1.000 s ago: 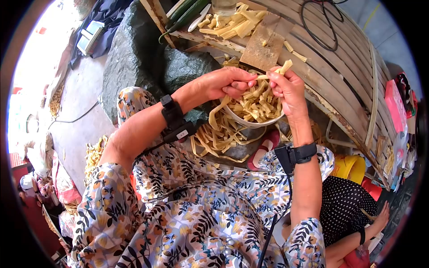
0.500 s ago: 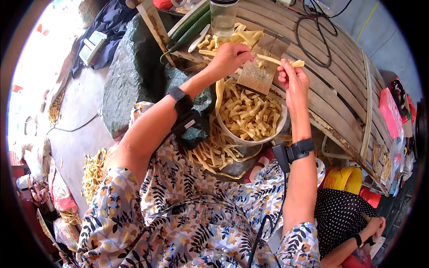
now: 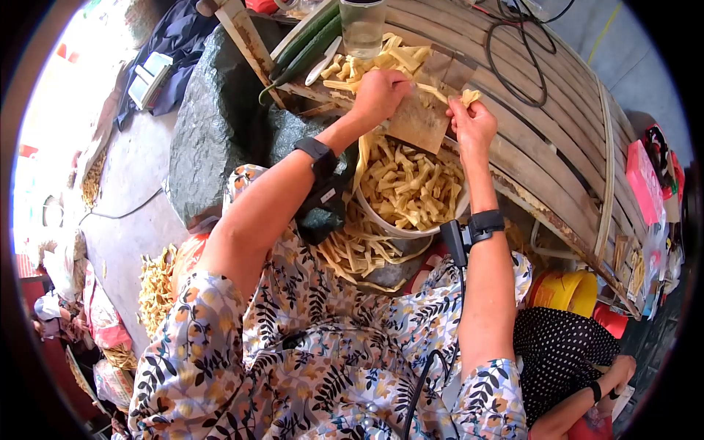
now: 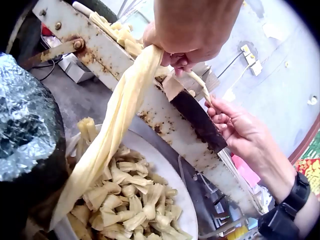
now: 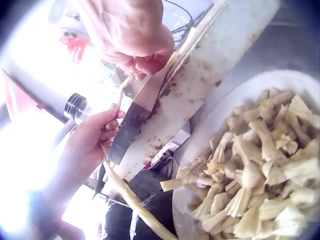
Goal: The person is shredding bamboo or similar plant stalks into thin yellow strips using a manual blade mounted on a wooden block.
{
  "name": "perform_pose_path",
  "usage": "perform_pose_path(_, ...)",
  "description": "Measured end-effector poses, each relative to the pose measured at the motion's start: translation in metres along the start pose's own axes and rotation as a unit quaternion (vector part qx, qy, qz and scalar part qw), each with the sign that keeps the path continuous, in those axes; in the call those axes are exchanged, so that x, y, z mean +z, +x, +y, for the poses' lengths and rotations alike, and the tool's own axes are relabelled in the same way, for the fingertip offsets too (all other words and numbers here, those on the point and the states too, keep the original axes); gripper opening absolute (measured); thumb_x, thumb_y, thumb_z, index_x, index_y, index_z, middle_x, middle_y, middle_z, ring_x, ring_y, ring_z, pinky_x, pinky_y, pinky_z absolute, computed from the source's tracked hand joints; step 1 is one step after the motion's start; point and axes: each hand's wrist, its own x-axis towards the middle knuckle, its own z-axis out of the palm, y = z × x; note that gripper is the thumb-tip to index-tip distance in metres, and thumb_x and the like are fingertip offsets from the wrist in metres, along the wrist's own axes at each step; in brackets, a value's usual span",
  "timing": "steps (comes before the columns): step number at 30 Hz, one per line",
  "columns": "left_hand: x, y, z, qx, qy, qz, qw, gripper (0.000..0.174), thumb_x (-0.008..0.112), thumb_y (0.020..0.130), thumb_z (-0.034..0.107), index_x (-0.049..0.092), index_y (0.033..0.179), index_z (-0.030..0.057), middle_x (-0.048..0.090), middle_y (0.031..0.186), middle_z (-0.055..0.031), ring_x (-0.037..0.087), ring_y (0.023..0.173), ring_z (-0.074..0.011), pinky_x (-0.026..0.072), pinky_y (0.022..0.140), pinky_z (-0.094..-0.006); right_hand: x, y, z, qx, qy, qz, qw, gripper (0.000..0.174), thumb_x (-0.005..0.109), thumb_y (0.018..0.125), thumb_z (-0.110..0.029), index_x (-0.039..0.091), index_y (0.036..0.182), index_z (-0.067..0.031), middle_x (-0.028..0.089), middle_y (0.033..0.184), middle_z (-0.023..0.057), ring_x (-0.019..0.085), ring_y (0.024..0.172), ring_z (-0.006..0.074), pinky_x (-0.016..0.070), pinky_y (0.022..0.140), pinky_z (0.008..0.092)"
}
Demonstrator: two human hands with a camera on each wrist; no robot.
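Observation:
My left hand (image 3: 381,95) pinches a long pale yellow strip (image 4: 112,120), whose loose length hangs down beside a white tub (image 4: 175,175). A twisted stretch of it spans the gap to my right hand (image 3: 473,121). There the thumb and fingers pinch the strip, with a bunched, knot-like end (image 3: 470,97) above them. Both hands are raised over a small wooden board (image 3: 416,126) at the bench edge. Many short knotted yellow pieces (image 5: 250,170) fill the tub below.
A slatted bench (image 3: 557,161) carries more yellow pieces (image 3: 403,57), a glass jar (image 3: 363,29), cucumbers (image 3: 308,48) and a black cable (image 3: 539,73). Dark green plastic (image 3: 202,125) stands at left. Loose strips (image 3: 359,249) lie beside the tub. Another person's hand (image 3: 623,369) shows at right.
Both hands have risen from over the tub to above the board, drawing the strip out between them. Lately the right hand has come slightly closer to the left, and the strip's end looks more bunched.

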Motion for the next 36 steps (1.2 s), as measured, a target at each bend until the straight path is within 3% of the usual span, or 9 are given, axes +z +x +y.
perform_pose_path(5,-0.029,-0.018,0.000,-0.023,-0.042,-0.032,0.998,0.016,0.058,0.081,0.017,0.065,0.082,0.0025,0.055,0.063,0.0006,0.047,0.058,-0.0061,0.0385,0.051,-0.0220,-0.035,-0.026,-0.009,0.041,-0.058,-0.027,0.997,0.019,0.064,0.077,-0.014,0.060,0.087,0.0028,0.061,0.070,0.0031,0.054,0.057,0.0091,0.0432,0.052,0.0230)
perform_pose_path(9,-0.034,-0.046,0.019,-0.003,-0.118,-0.136,0.984,0.016,0.058,0.083,0.016,0.063,0.089,0.0021,0.054,0.069,0.0025,0.048,0.065,-0.0042,0.0399,0.054,-0.0205,-0.040,-0.071,-0.039,-0.058,-0.227,-0.172,0.957,0.034,0.067,0.076,-0.023,0.059,0.098,0.0013,0.061,0.087,0.0097,0.057,0.074,0.0157,0.0453,0.069,0.0262)
perform_pose_path(12,-0.025,-0.059,0.024,0.021,-0.130,-0.173,0.976,0.017,0.061,0.081,0.015,0.061,0.092,0.0021,0.055,0.070,0.0017,0.049,0.065,-0.0040,0.0417,0.057,-0.0206,-0.053,-0.066,-0.036,-0.200,-0.241,-0.076,0.947,0.040,0.068,0.076,-0.029,0.058,0.100,0.0013,0.061,0.089,0.0123,0.058,0.074,0.0184,0.0455,0.069,0.0283)
perform_pose_path(15,-0.015,-0.070,0.041,0.131,-0.078,-0.153,0.976,0.019,0.064,0.079,0.013,0.060,0.095,0.0038,0.053,0.065,0.0024,0.046,0.061,-0.0024,0.0398,0.054,-0.0192,-0.045,-0.067,-0.034,-0.028,-0.078,-0.183,0.980,0.025,0.063,0.080,-0.016,0.059,0.098,0.0011,0.063,0.085,0.0078,0.058,0.070,0.0127,0.0465,0.063,0.0234)
perform_pose_path(17,-0.017,-0.071,0.044,0.065,-0.121,-0.230,0.963,0.021,0.062,0.080,0.016,0.059,0.096,0.0031,0.052,0.064,0.0025,0.045,0.058,-0.0023,0.0373,0.051,-0.0187,-0.043,-0.074,-0.042,0.110,-0.023,-0.244,0.963,0.016,0.057,0.081,-0.003,0.061,0.096,0.0009,0.063,0.080,0.0029,0.057,0.067,0.0069,0.0471,0.061,0.0182)
perform_pose_path(23,-0.031,-0.076,0.023,-0.215,-0.414,-0.425,0.776,0.022,0.054,0.086,0.018,0.059,0.098,0.0001,0.051,0.060,0.0032,0.043,0.053,-0.0025,0.0346,0.046,-0.0181,-0.051,-0.073,-0.032,-0.114,-0.063,-0.245,0.961,0.022,0.054,0.076,0.006,0.062,0.095,-0.0015,0.062,0.091,0.0032,0.057,0.082,0.0090,0.0464,0.074,0.0217)
perform_pose_path(28,-0.026,-0.088,0.028,0.058,-0.099,-0.231,0.966,0.016,0.056,0.080,0.007,0.062,0.094,0.0048,0.057,0.063,-0.0035,0.053,0.054,-0.0107,0.0428,0.051,-0.0218,-0.059,-0.065,-0.046,-0.100,-0.103,-0.235,0.961,0.022,0.057,0.079,-0.005,0.061,0.100,-0.0023,0.062,0.095,0.0019,0.055,0.088,0.0079,0.0443,0.077,0.0231)
perform_pose_path(31,-0.018,-0.097,0.039,0.265,0.004,-0.153,0.952,0.021,0.058,0.075,0.005,0.061,0.097,0.0050,0.059,0.070,-0.0106,0.057,0.060,-0.0259,0.0467,0.055,-0.0295,-0.047,-0.065,-0.024,-0.056,-0.075,-0.265,0.960,0.020,0.054,0.086,-0.015,0.060,0.095,0.0017,0.063,0.084,0.0043,0.058,0.078,0.0093,0.0466,0.072,0.0243)
perform_pose_path(36,-0.027,-0.101,0.051,0.284,0.080,-0.265,0.918,0.022,0.059,0.075,0.006,0.057,0.097,0.0058,0.058,0.070,-0.0111,0.058,0.065,-0.0284,0.0463,0.056,-0.0325,-0.041,-0.087,-0.016,0.186,-0.230,-0.374,0.879,0.024,0.049,0.089,-0.018,0.063,0.082,-0.0003,0.053,0.055,0.0024,0.051,0.049,0.0095,0.0404,0.046,0.0220)
